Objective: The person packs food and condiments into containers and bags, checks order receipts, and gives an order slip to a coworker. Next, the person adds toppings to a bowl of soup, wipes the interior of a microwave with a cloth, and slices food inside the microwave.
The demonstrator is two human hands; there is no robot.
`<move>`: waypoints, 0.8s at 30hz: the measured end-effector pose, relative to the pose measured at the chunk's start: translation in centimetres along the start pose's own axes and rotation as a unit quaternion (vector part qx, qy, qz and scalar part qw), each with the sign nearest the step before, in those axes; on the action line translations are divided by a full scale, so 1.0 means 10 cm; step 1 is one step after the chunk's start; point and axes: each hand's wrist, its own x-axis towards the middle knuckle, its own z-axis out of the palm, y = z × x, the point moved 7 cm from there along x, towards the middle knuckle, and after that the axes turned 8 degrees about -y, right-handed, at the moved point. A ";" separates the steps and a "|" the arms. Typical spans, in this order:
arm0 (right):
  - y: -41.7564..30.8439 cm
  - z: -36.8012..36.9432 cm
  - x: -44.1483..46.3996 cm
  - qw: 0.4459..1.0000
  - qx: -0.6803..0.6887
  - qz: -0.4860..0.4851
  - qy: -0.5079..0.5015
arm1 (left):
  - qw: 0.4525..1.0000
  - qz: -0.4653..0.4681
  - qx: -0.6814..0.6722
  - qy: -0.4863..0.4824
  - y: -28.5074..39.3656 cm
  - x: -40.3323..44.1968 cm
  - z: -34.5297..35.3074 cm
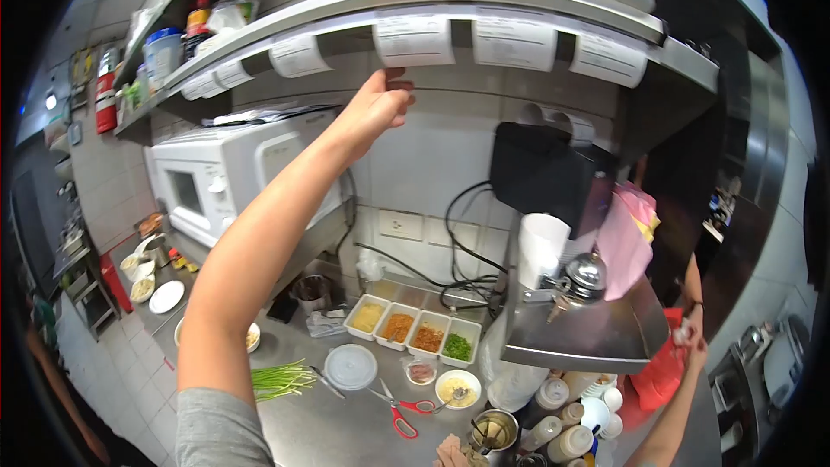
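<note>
My left hand [381, 109] is raised on an outstretched arm just below a printed paper slip [413, 38] on the shelf edge. Its fingers are loosely bent and apart, with nothing visible in them; whether a fingertip touches the slip I cannot tell. Far to the right, my right hand [693, 355] is closed at the top of a red plastic bag [659, 374]. A co-worker's hand [684, 329] meets it there, so the fingers partly hide each other. Below my left arm lie green stalks [281, 379], red-handled scissors [403, 409] and a round lidded tub [350, 367].
A white microwave [192, 186] stands at left. Trays of toppings [425, 331] line the counter's back. A metal stand [588, 337] holds a call bell [586, 273] and a dark covered machine [549, 164]. Sauce bottles [571, 443] crowd beneath it. Black cables [462, 233] hang behind.
</note>
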 end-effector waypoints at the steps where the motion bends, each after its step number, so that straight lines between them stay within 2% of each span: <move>1: -0.03 0.01 0.08 0.994 0.108 -0.011 -0.011 | 1.000 -0.023 0.005 -0.018 -0.01 -0.04 0.13; 2: 0.14 -0.03 0.34 0.992 0.125 0.016 0.003 | 0.998 -0.044 0.012 -0.034 -0.03 -0.06 0.26; 3: -0.31 -0.01 0.21 0.984 0.170 0.046 -0.001 | 0.995 -0.037 0.036 -0.085 -0.04 -0.05 0.44; 4: -0.89 0.01 0.01 0.973 0.215 0.077 -0.001 | 0.991 0.008 0.074 -0.112 0.02 -0.07 0.61; 6: -1.97 0.05 -0.25 0.950 0.301 -0.070 0.046 | 0.989 0.046 0.065 -0.123 0.09 0.02 0.86; 8: -3.32 0.14 -0.91 0.926 0.363 -0.100 0.022 | 0.997 -0.018 -0.062 -0.041 0.05 0.18 0.89; 9: -3.57 0.11 -0.99 0.921 0.364 -0.139 -0.013 | 0.991 -0.051 -0.125 0.003 0.02 0.21 0.87; 11: -4.02 0.17 -1.13 0.900 0.367 -0.215 -0.092 | 0.949 0.005 -0.311 0.052 0.07 0.15 0.79; 13: -4.48 0.17 -1.49 0.891 0.362 -0.246 -0.118 | 0.884 0.081 -0.454 0.081 0.02 0.11 0.59; 16: -4.99 0.24 -1.92 0.871 0.360 -0.287 -0.171 | 0.878 0.218 -0.417 0.086 0.11 0.12 0.12; 18: -5.22 0.38 -2.12 0.860 0.330 -0.316 -0.225 | 0.901 0.250 -0.339 0.104 0.08 0.25 -0.14; 21: -5.36 0.65 -2.32 0.850 0.259 -0.359 -0.285 | 0.916 0.237 -0.317 0.067 0.11 -0.29 0.07; 24: -5.66 0.92 -2.80 0.854 0.199 -0.379 -0.297 | 0.940 0.194 -0.281 0.005 -0.19 -1.36 0.38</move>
